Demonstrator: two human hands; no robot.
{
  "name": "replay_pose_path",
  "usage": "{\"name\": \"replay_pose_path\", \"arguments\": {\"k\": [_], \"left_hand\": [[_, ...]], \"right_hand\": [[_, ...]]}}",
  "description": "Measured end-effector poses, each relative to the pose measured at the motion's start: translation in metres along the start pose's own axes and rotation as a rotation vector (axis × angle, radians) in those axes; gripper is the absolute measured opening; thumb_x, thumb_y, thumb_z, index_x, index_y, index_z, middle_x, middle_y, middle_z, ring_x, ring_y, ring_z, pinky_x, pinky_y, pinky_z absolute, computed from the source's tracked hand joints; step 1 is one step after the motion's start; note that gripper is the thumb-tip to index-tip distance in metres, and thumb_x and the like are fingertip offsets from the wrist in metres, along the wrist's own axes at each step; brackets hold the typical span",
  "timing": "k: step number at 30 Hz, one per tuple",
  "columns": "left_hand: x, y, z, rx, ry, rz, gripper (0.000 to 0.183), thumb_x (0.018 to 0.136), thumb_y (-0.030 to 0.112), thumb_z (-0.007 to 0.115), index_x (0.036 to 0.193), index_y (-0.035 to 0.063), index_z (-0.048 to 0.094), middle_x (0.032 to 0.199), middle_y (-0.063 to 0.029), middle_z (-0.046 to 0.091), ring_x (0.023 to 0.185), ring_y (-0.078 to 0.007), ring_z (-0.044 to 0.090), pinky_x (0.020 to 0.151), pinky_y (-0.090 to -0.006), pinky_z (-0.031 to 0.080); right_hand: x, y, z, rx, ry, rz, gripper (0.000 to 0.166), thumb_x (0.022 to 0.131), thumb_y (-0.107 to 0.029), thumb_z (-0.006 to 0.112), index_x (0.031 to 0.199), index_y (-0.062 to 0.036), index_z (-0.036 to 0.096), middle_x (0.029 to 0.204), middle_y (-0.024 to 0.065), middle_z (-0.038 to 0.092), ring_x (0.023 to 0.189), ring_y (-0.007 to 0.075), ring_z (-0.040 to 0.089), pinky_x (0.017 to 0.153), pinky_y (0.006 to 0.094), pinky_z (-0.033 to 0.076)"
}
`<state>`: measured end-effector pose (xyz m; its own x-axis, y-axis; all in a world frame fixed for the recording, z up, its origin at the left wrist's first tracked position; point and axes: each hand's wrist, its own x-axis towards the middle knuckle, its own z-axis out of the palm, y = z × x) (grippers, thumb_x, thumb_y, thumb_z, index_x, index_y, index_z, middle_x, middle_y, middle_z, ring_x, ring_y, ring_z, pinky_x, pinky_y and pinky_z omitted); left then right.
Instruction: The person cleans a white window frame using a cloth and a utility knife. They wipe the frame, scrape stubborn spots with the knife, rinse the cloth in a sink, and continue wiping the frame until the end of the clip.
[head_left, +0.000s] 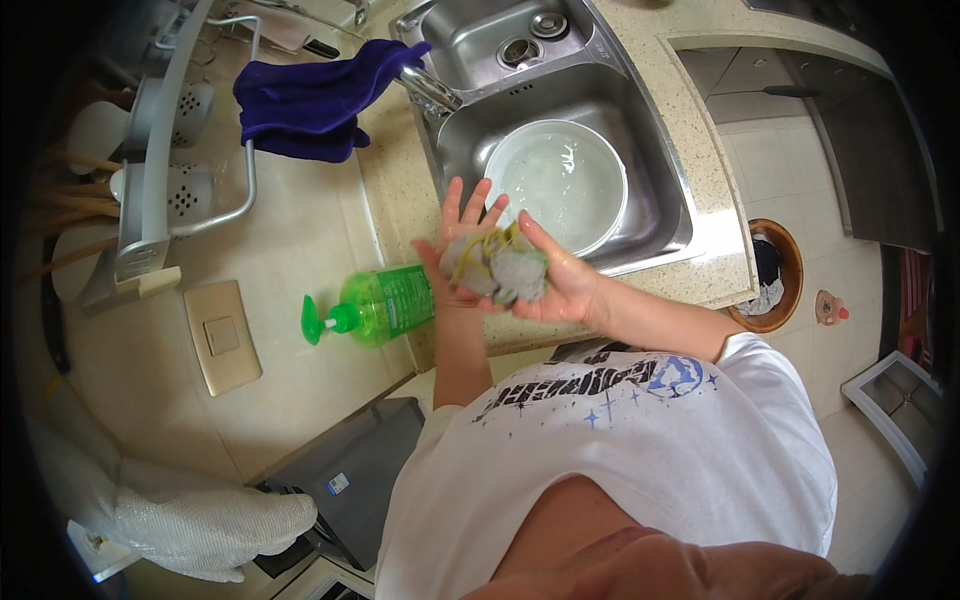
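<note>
My left hand (466, 214) is palm up with its fingers spread. A wet, crumpled grey and yellow-green cloth (517, 274) lies in my right hand (568, 281) and reaches over my left palm. Some fingers are hidden behind it, and motion blurs this area. Beyond my hands, a round white basin (556, 187) of water stands in the larger bowl of a stainless steel sink (660, 187). A green pump bottle (386, 304) is beside my left wrist.
A purple cloth (307, 105) hangs by the faucet (431, 88). On the left is a rack (156, 150) with utensil holders; a switch plate (223, 337) is on the tiles. A brown tub (787, 277) with dark and white fabric stands on the floor at right.
</note>
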<state>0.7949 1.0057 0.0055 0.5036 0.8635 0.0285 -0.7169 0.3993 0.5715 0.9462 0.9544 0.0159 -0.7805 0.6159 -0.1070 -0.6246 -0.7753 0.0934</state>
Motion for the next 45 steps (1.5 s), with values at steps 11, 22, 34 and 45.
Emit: {"name": "replay_pose_path", "arguments": {"k": [11, 22, 34, 45], "left_hand": [[0.014, 0.006, 0.028, 0.04, -0.625, 0.062, 0.042, 0.074, 0.028, 0.07, 0.107, 0.0068, 0.056, 0.113, -0.023, 0.052, 0.116, -0.0455, 0.04, 0.096, -0.0586, 0.032], [0.021, 0.024, 0.06, 0.645, -0.086, -0.201, 0.008, 0.084, 0.001, 0.048, 0.085, -0.0021, 0.056, 0.061, -0.0034, 0.052, 0.06, -0.0112, 0.051, 0.058, -0.0245, 0.04], [0.051, -0.019, 0.048, 0.959, 0.183, -0.161, 0.008, 0.09, 0.005, 0.048, 0.089, -0.0014, 0.052, 0.054, -0.0026, 0.047, 0.046, -0.0087, 0.044, 0.048, -0.024, 0.038], [0.054, -0.052, 0.002, 1.04, 0.332, 0.048, 0.009, 0.09, 0.006, 0.05, 0.088, -0.0018, 0.053, 0.049, -0.0024, 0.047, 0.04, -0.0078, 0.044, 0.039, -0.0229, 0.034]], "right_hand": [[-0.006, 0.006, -0.007, -0.105, -0.353, 0.11, 0.066, 0.076, -0.039, 0.07, 0.126, -0.0094, 0.037, 0.116, 0.0101, 0.05, 0.096, 0.0219, 0.056, 0.053, 0.0231, 0.048], [-0.015, -0.009, 0.035, -0.72, 0.425, 0.049, 0.045, 0.065, -0.024, 0.072, 0.102, -0.0083, 0.051, 0.085, 0.0011, 0.056, 0.076, 0.0116, 0.054, 0.053, 0.0262, 0.04], [0.014, -0.029, -0.032, -1.566, 0.617, -0.396, 0.04, 0.06, -0.029, 0.074, 0.083, -0.0021, 0.056, 0.079, 0.0122, 0.06, 0.077, 0.0244, 0.06, 0.071, 0.0314, 0.047], [0.027, -0.03, -0.074, -1.523, 0.68, -0.632, 0.027, 0.066, -0.023, 0.07, 0.079, -0.0041, 0.056, 0.074, 0.0153, 0.062, 0.072, 0.0322, 0.061, 0.066, 0.0378, 0.047]]}}
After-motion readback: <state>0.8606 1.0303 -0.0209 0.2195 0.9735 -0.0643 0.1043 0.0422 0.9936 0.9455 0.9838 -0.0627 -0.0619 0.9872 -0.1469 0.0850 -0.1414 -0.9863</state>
